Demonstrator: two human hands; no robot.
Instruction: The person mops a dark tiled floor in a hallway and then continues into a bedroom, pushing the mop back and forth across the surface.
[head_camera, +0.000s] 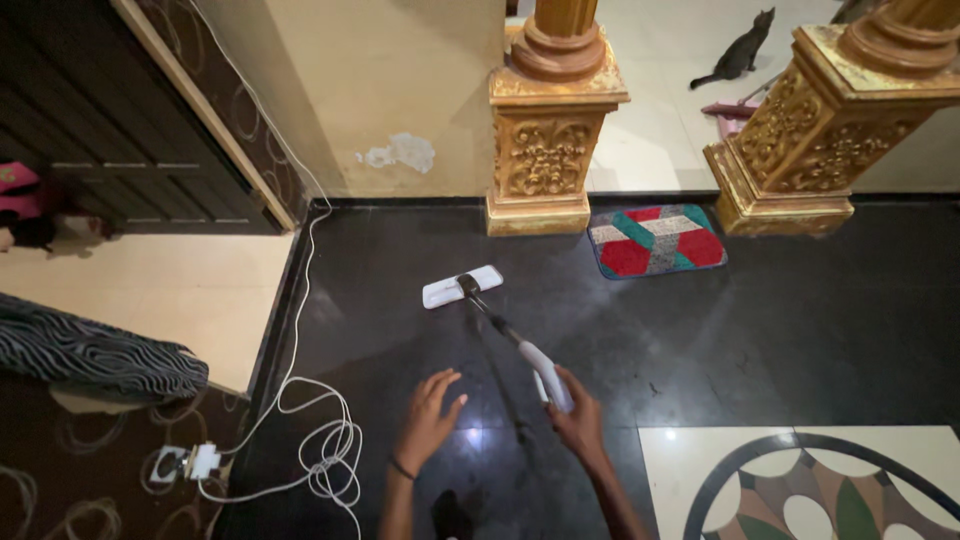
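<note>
Glossy black floor (800, 330), gilded pillar bases (545, 150). White flat mop (462, 286): right hand (578, 420) grips its handle; left hand (428, 418) spread, empty.

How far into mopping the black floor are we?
Done: can't tell; the black floor shines all over, with no clear wet or dry edge. In hand: right hand grips the flat mop handle, head down near the gold pillar base; left hand is free. Left: unclear.

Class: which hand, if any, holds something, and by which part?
The right hand grips the flat mop by its white handle end; the left hand holds nothing.
</note>
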